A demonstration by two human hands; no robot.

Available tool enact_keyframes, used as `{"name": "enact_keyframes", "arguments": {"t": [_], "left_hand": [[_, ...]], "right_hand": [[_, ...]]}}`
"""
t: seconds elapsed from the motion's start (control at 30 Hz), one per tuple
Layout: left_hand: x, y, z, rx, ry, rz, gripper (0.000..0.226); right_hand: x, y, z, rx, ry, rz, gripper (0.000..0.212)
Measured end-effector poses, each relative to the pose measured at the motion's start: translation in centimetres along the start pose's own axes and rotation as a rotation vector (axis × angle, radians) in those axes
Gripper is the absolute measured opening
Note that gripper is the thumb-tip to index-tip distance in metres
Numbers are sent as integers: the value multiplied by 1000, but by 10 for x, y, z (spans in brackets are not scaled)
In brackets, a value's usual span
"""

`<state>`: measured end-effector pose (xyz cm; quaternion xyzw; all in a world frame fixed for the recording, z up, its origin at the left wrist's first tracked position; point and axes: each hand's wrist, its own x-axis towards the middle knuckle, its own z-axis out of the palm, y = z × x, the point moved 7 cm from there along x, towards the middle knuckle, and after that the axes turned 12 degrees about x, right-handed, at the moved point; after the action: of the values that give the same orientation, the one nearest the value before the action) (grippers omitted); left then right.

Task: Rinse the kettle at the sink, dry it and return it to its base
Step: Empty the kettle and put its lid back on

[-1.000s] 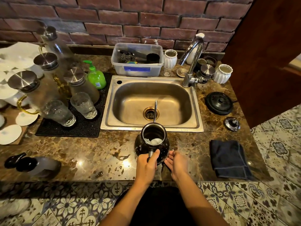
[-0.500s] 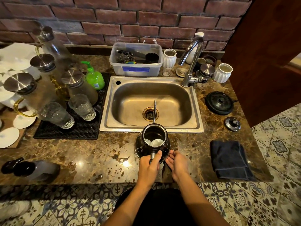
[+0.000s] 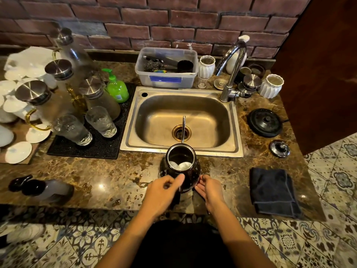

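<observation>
Your brown marble counter (image 3: 96, 176) holds the inset sink (image 3: 135, 144). The kettle (image 3: 180, 165) stands upright in front of it. To your right lie a folded dark cloth (image 3: 272, 190), the black base (image 3: 264, 122) and, near it, a round lid (image 3: 279, 148). To your left are a black mat (image 3: 96, 147) and a pump bottle (image 3: 44, 187) on its side.

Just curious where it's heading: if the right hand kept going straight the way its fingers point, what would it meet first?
The kettle: the right hand points its straight fingers at the dark round side, very close to it; whether they touch is unclear.
</observation>
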<state>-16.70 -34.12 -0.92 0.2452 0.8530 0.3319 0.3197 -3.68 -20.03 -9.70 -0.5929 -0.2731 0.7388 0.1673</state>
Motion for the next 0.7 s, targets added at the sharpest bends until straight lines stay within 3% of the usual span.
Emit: {"name": "enact_keyframes", "arguments": {"t": [0.17, 0.33, 0.5, 0.7], "left_hand": [[2, 6, -42, 90, 134, -1, 68], [15, 41, -72, 127, 261, 72, 59], [35, 110, -72, 275, 223, 269, 59], [59, 177, -28, 391, 80, 425, 61]], "right_hand": [[3, -11, -3, -283, -109, -116, 26], [-17, -56, -3, -539, -68, -340, 37], [-18, -96, -13, -802, -30, -504, 43], [-10, -148, -40, -889, 32, -633, 45]]}}
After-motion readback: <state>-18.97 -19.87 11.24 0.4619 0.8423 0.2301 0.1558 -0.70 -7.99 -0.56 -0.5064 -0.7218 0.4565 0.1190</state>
